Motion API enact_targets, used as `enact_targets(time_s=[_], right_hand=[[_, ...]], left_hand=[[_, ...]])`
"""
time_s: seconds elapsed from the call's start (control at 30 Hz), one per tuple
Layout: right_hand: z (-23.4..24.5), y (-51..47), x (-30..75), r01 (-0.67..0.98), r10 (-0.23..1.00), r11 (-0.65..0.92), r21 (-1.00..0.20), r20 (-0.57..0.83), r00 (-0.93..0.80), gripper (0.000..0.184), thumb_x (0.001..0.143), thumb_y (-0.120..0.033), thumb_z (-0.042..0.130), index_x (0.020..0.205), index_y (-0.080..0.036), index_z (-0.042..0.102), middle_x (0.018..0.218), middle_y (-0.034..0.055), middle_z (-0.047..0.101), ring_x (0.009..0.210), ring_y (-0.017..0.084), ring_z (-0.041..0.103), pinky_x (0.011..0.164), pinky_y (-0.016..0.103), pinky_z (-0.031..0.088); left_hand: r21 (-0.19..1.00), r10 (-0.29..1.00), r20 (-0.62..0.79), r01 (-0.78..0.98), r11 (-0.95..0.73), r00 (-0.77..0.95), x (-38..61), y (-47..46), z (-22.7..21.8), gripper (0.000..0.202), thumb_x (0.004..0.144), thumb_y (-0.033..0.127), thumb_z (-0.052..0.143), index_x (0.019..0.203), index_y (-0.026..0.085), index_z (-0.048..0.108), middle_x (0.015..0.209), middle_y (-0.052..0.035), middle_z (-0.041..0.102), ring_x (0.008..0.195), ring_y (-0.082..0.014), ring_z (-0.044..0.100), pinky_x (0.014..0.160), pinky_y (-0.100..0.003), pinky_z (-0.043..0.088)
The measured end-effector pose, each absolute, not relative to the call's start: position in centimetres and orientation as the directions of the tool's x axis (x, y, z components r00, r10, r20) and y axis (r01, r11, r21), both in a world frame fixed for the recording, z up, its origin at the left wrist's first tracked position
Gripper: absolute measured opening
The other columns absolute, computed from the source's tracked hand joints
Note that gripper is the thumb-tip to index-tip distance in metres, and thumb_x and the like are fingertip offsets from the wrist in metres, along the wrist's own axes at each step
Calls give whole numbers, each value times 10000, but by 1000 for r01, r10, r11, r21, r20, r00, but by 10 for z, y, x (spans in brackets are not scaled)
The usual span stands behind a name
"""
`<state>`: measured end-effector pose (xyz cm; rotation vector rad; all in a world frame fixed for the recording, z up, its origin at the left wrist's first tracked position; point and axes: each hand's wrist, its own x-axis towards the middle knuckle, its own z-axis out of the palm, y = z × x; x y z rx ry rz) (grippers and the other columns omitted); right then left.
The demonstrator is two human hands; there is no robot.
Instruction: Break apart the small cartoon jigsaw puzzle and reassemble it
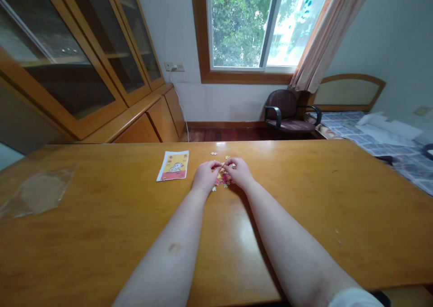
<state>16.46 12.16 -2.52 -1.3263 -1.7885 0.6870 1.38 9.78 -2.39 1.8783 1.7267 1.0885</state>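
Across the wooden table (304, 198), the person's left hand (204, 178) and right hand (241, 173) nearly meet, both curled; whether either pinches anything cannot be told. From there, the jigsaw-piece pile (224, 178) lies at six o'clock, a stray jigsaw piece (214, 153) at eleven.

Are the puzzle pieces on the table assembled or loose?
Loose, as far as shows: the puzzle pieces lie jumbled between the left hand and right hand, a few lying apart. Whether any hidden ones are joined: cannot tell.
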Motion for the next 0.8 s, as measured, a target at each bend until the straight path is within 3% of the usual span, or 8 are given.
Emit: enact_targets(time_s=[0.1,0.2,0.3,0.4,0.53,0.67,0.8], right_hand=[[-25,122,164,337,971,239,-911,215,-106,124,747,-297,616,772,-184,661,754,-1,667,735,155,597,736,284,460],[-25,122,165,304,985,172,-937,167,-42,172,743,-313,618,812,-166,676,752,11,680,712,153,612,714,277,478],[-24,124,168,443,987,133,-887,159,23,162,758,-294,610,840,-188,702,809,21,709,761,167,634,749,294,487],[-23,124,172,645,976,115,-755,206,66,158,773,-282,599,847,-231,730,900,23,727,900,200,633,866,343,455],[-19,122,173,721,972,66,-690,207,110,205,803,-304,560,885,-244,738,985,32,721,997,222,610,925,364,414],[-16,121,172,712,974,63,-699,199,109,227,817,-292,527,898,-236,732,994,36,715,1002,215,602,915,345,411],[-17,122,171,720,970,88,-689,224,95,227,826,-293,521,885,-222,728,978,38,716,983,209,604,891,328,417]], left_hand=[[788,946,310,582,-199,-96,16,96,-21,168,797,269,592,923,206,682,878,-26,706,834,-162,638,796,-275,493],[801,944,315,560,-211,-95,18,93,-15,183,796,287,597,946,204,662,881,-13,697,845,-150,635,811,-265,492],[728,957,288,657,-197,-32,18,91,-11,158,816,274,565,903,213,681,909,-17,702,894,-166,626,855,-285,481],[568,978,206,809,-148,35,18,90,-11,198,827,236,535,908,245,715,972,-30,707,982,-205,600,918,-332,450],[388,982,169,909,-149,89,20,88,-15,249,831,361,563,1017,293,713,1183,-47,639,1172,-258,497,1032,-416,357],[338,981,122,923,-186,152,24,85,-17,318,819,433,580,1108,340,674,1310,-46,560,1292,-295,386,1097,-524,232],[362,975,141,908,-212,172,25,85,-14,212,806,396,607,962,301,713,1194,-37,626,1245,-271,440,1079,-467,288]])
